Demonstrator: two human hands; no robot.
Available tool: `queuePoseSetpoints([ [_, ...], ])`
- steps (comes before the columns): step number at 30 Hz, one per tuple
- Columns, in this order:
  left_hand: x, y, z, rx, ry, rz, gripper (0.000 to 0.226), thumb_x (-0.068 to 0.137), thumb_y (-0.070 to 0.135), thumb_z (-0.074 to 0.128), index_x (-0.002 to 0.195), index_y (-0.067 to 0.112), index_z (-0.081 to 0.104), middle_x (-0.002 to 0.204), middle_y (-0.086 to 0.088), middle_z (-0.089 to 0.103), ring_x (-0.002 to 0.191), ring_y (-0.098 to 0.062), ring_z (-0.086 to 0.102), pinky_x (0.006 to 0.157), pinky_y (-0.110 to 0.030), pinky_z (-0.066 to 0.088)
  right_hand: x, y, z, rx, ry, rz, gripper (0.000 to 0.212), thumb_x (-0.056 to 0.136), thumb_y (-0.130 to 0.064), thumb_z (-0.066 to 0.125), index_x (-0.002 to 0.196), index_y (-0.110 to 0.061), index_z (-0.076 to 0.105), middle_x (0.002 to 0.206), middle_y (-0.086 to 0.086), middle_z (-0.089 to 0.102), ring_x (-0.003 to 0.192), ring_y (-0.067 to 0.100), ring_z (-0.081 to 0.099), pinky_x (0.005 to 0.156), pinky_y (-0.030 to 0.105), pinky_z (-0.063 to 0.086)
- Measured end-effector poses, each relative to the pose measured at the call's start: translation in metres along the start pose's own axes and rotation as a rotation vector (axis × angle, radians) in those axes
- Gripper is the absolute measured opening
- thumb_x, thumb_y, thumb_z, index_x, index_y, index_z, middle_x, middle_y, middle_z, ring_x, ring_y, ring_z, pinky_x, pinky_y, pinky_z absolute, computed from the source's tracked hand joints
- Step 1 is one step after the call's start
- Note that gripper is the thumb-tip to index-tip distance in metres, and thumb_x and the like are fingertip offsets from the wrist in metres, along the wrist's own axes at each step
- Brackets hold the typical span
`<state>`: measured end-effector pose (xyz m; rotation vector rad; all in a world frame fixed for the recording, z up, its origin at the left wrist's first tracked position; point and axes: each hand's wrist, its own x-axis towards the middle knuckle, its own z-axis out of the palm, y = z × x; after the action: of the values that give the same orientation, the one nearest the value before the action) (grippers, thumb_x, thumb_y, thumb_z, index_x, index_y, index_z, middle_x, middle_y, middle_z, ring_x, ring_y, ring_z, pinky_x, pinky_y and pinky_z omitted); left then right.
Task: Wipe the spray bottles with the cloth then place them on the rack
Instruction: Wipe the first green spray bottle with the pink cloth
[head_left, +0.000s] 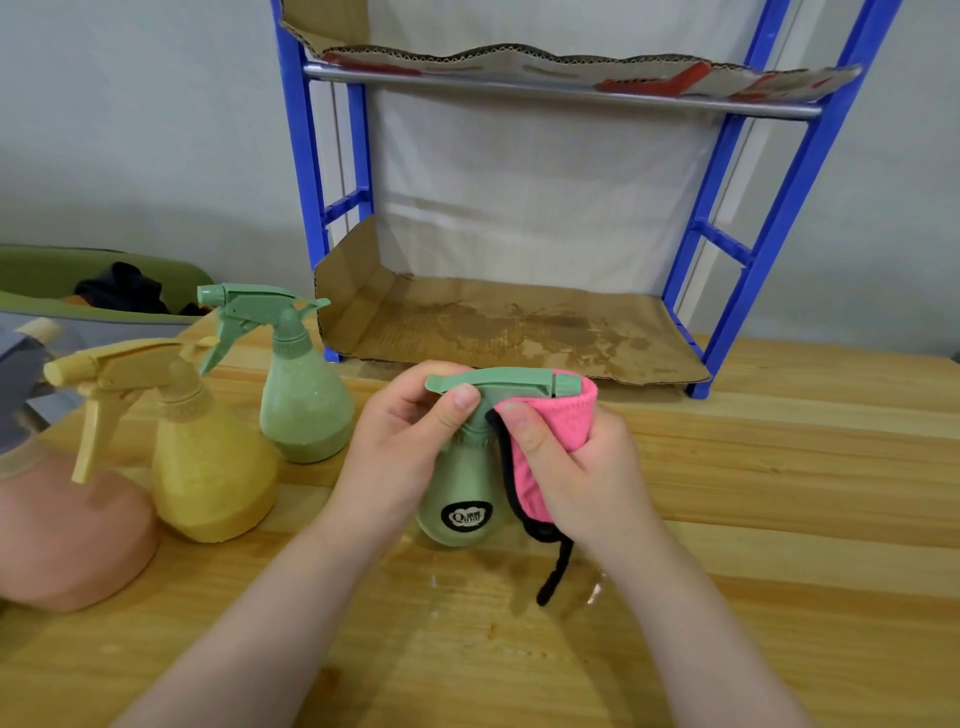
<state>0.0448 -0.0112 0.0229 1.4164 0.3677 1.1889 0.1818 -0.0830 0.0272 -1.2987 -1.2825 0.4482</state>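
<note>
1. Held item: one green spray bottle (462, 488) sits at the centre of the view, tilted with its base toward the viewer and a black label facing up. Whether its base touches the wooden worktop (779, 493) cannot be told.
2. Left hand (400, 441): fingers curled round the bottle's neck, thumb pressed under the trigger head. Grasping the bottle.
3. Right hand (576, 462): fingers pinch a pink cloth (550, 431) with black edging against the nozzle end of the spray head; a black strip of the cloth hangs down toward 6 o'clock.
4. Waiting items: a second green bottle (304, 395) stands upright at 9 o'clock of the held one; a yellow bottle (208, 457) stands just beside it, further toward 9 o'clock; a pink bottle (67, 540) lies at the left edge, partly out of view.
5. Rack: the blue rack (753, 249) stands at 12 o'clock on the worktop, its lower shelf lined with stained cardboard (519, 322) and its upper shelf with cardboard too.
</note>
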Motion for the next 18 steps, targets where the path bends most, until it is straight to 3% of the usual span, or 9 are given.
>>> queuePoseSetpoints([
  [5, 0.001, 0.002, -0.005, -0.089, -0.054, -0.068, 0.038, 0.067, 0.055, 0.081, 0.086, 0.023, 0.073, 0.084, 0.001, 0.074, 0.077, -0.013, 0.069, 0.070, -0.024, 0.055, 0.000, -0.016, -0.011, 0.168, -0.323, 0.152, 0.035, 0.086, -0.048, 0.059, 0.063, -0.024, 0.071, 0.051, -0.009, 0.062, 0.052, 0.002, 0.058, 0.062, 0.018, 0.046],
  [9, 0.002, 0.002, -0.006, -0.171, -0.140, -0.136, 0.041, 0.066, 0.052, 0.084, 0.088, 0.019, 0.072, 0.087, -0.005, 0.074, 0.079, -0.017, 0.070, 0.071, -0.028, 0.056, 0.000, -0.015, -0.022, 0.467, -0.652, 0.337, 0.039, 0.076, -0.059, 0.073, 0.067, -0.022, 0.065, 0.051, -0.007, 0.054, 0.040, 0.007, 0.046, 0.045, 0.019, 0.038],
  [12, 0.000, 0.003, -0.004, -0.228, -0.183, -0.159, 0.039, 0.067, 0.050, 0.084, 0.087, 0.020, 0.072, 0.086, -0.005, 0.074, 0.079, -0.016, 0.070, 0.072, -0.027, 0.056, -0.002, -0.010, -0.021, 0.633, -0.828, 0.362, 0.040, 0.079, -0.057, 0.072, 0.070, -0.019, 0.062, 0.050, -0.006, 0.050, 0.039, 0.009, 0.041, 0.044, 0.018, 0.037],
  [15, 0.001, 0.004, -0.006, -0.205, -0.147, -0.155, 0.041, 0.068, 0.051, 0.083, 0.089, 0.018, 0.071, 0.089, -0.008, 0.073, 0.081, -0.019, 0.069, 0.074, -0.030, 0.056, -0.002, -0.012, -0.018, 0.593, -0.788, 0.354, 0.045, 0.081, -0.055, 0.071, 0.072, -0.012, 0.058, 0.049, -0.005, 0.052, 0.039, 0.009, 0.044, 0.044, 0.019, 0.039],
  [18, 0.002, 0.005, -0.006, -0.153, -0.073, -0.149, 0.041, 0.068, 0.054, 0.082, 0.088, 0.020, 0.071, 0.088, -0.007, 0.073, 0.081, -0.020, 0.068, 0.076, -0.031, 0.056, 0.000, -0.010, -0.014, 0.360, -0.581, 0.274, 0.038, 0.089, -0.046, 0.064, 0.065, -0.016, 0.060, 0.050, -0.006, 0.055, 0.042, 0.007, 0.049, 0.048, 0.018, 0.040],
])
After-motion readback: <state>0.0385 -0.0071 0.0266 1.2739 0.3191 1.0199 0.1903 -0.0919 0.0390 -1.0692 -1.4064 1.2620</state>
